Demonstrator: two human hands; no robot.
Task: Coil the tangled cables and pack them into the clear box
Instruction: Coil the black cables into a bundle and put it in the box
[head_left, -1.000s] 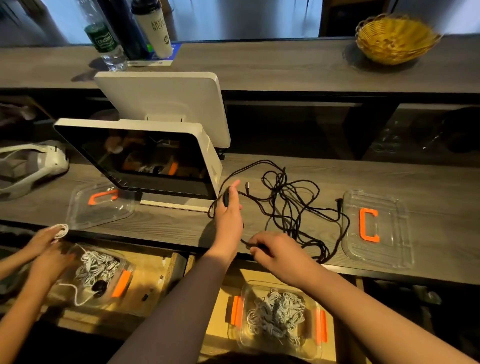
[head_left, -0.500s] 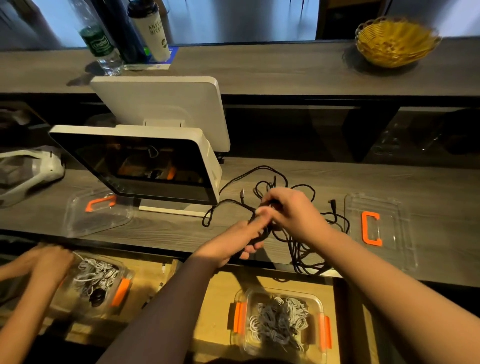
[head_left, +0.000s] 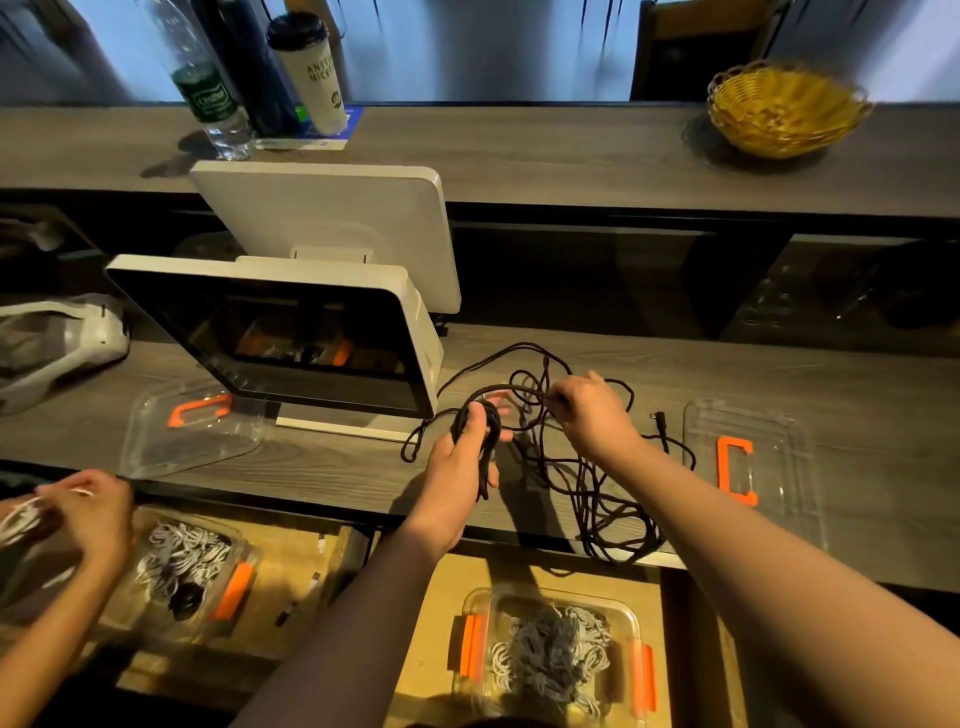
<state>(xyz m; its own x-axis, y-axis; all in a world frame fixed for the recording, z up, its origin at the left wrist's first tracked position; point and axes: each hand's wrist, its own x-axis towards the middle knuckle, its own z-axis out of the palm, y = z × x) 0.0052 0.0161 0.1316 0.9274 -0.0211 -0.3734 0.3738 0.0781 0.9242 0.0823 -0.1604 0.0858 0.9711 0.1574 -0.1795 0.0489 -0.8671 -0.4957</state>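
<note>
- The lower grey wood-grain counter carries a white point-of-sale terminal, its dark screen tilted toward the viewer.
- A clear box lid with an orange handle lies flat on it, just left of the terminal's base.
- A tangle of black cable sprawls right of the terminal.
- A second clear lid with an orange handle lies near the right.
- A white headset rests at the far left.
- The upper counter holds a plastic water bottle, a white lidded cup and a yellow wicker basket.
</note>
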